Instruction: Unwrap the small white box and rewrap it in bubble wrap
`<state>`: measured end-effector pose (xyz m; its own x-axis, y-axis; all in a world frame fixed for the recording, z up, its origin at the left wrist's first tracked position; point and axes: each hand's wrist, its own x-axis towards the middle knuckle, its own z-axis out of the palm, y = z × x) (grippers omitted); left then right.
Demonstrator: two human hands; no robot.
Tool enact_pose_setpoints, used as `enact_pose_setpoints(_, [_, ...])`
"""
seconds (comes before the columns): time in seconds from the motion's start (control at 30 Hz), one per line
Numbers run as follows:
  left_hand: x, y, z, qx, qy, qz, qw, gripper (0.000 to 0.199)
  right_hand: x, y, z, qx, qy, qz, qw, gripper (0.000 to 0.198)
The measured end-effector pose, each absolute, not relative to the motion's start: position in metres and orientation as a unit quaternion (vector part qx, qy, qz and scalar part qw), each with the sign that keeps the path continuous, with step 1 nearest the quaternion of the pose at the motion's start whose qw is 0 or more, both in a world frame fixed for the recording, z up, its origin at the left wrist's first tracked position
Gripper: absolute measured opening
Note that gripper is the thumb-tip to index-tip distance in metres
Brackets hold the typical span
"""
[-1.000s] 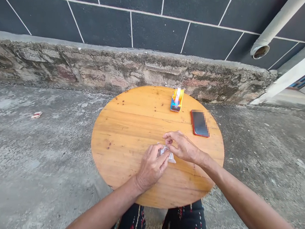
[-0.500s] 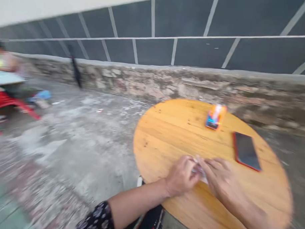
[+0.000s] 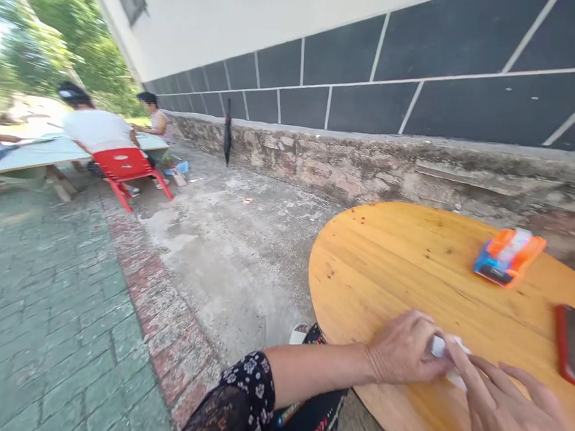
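My left hand point(image 3: 405, 350) is closed around a small crumpled white piece point(image 3: 437, 346) that looks like tissue or thin paper. From the right, my right hand point(image 3: 512, 396) meets it, pinching the white piece at the index finger while the other fingers stretch out loosely. Both hands are low over the near part of a round wooden table point(image 3: 384, 263). Most of the white piece is hidden by the fingers, so its exact kind is unclear. An orange and blue plastic packet point(image 3: 508, 256) lies beyond my right hand.
A phone in a red case point(image 3: 573, 345) lies at the right of the tabletop. Farther left, people sit at a pale table point(image 3: 39, 150), one on a red plastic chair point(image 3: 122, 166). A black umbrella point(image 3: 227, 138) leans against the stone wall base point(image 3: 308, 159).
My view has swung left, bringing the seated people and the green paving into sight. The table and hands now appear farther right. Both hands are still at the white piece.
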<state>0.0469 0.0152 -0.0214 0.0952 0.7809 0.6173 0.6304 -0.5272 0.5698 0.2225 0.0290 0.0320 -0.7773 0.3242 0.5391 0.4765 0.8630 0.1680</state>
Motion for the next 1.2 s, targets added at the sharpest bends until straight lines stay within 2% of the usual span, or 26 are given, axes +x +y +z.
enact_pose_setpoints(0.1, [0.047,0.006,-0.019,0.72,0.486,0.48,0.122,0.036,0.23,0.028,0.047,-0.325,-0.912,-0.09,0.234,0.056])
enact_pose_setpoints(0.17, [0.047,0.004,-0.017,0.707,0.497,0.485,0.133,0.032,0.238,0.038,0.053,-0.416,-0.879,0.012,0.232,0.051])
enact_pose_setpoints(0.23, [0.046,0.005,-0.016,0.695,0.503,0.497,0.132,0.037,0.249,0.053,0.053,-0.446,-0.862,0.147,0.189,0.062])
enact_pose_setpoints(0.3, [0.047,0.007,-0.016,0.692,0.503,0.5,0.13,0.047,0.257,0.066,0.048,-0.421,-0.857,0.265,0.136,0.082])
enact_pose_setpoints(0.37, [0.049,0.006,-0.015,0.695,0.504,0.497,0.125,0.054,0.257,0.073,0.042,-0.398,-0.847,0.329,0.124,0.095])
enact_pose_setpoints(0.43, [0.051,0.005,-0.015,0.699,0.508,0.49,0.117,0.06,0.252,0.075,0.037,-0.374,-0.844,0.364,0.125,0.101])
enact_pose_setpoints(0.57, [0.051,0.004,-0.016,0.701,0.517,0.479,0.111,0.061,0.237,0.063,0.034,-0.381,-0.845,0.346,0.15,0.089])
enact_pose_setpoints(0.67, [0.05,0.005,-0.017,0.704,0.513,0.476,0.118,0.059,0.231,0.049,0.031,-0.416,-0.851,0.266,0.18,0.072])
enact_pose_setpoints(0.8, [0.05,0.006,-0.019,0.708,0.503,0.476,0.137,0.059,0.23,0.037,0.023,-0.428,-0.86,0.179,0.212,0.059])
enact_pose_setpoints(1.2, [0.046,0.002,-0.002,0.712,0.487,0.479,0.161,0.059,0.24,0.049,0.014,-0.411,-0.879,0.138,0.198,0.055])
